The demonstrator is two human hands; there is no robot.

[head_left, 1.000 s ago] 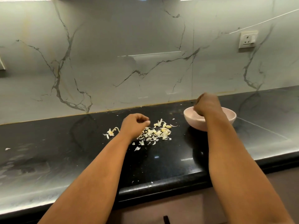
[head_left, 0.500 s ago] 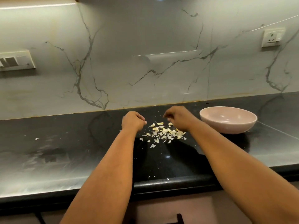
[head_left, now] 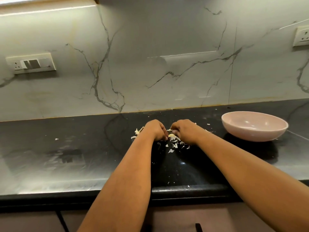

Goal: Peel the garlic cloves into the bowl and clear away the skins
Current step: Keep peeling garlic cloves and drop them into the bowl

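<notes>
At frame centre, the left hand [head_left: 154,129] and right hand [head_left: 184,131] are curling their fingers over the garlic skins [head_left: 174,144], seemingly gathering them, what they grip being hidden; clearing comes next, the bowl [head_left: 254,127] sitting right.

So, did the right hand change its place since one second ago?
Yes. The right hand was over the pink bowl then; now it is to the bowl's left, at the garlic skins, close to the left hand.
</notes>
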